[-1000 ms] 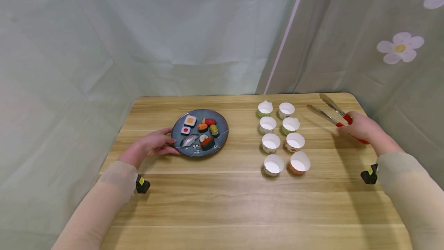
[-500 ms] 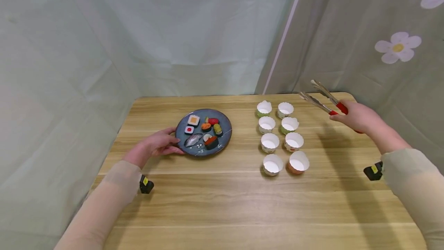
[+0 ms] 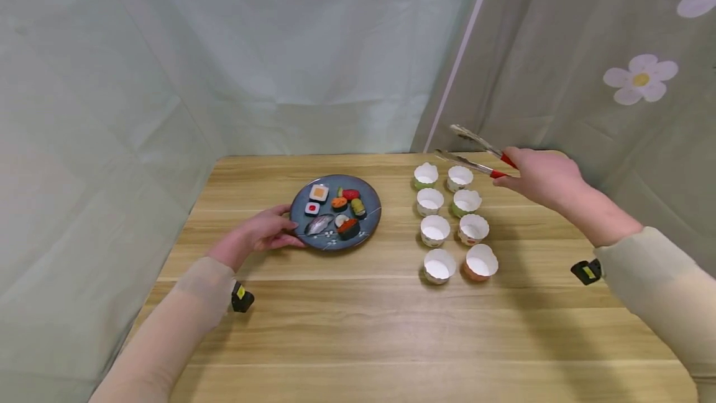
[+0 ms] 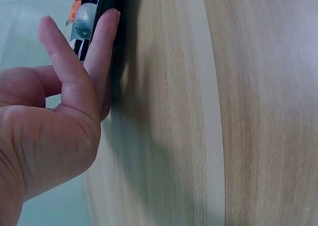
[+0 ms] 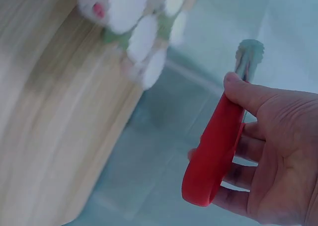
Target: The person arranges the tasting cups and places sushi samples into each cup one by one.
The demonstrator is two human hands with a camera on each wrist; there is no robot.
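Right hand (image 3: 545, 176) clamped on tongs (image 3: 470, 163), tips apart; left hand (image 3: 271, 230) pinches plate (image 3: 302, 204) rim, sushi (image 3: 339, 204) just right of that grip: looks like positioning, next move likely calls for tongs leftward, then down.

- Plate (image 3: 366, 222): round, dark blue, with sushi (image 3: 348, 229) lying on it; left hand (image 3: 268, 230) holds its left rim.
- Tongs (image 5: 213, 149): red handles, metal arms apart; right hand (image 3: 545, 176) holds them in air.

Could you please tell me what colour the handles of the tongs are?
The handles are red, which shows best in the right wrist view.
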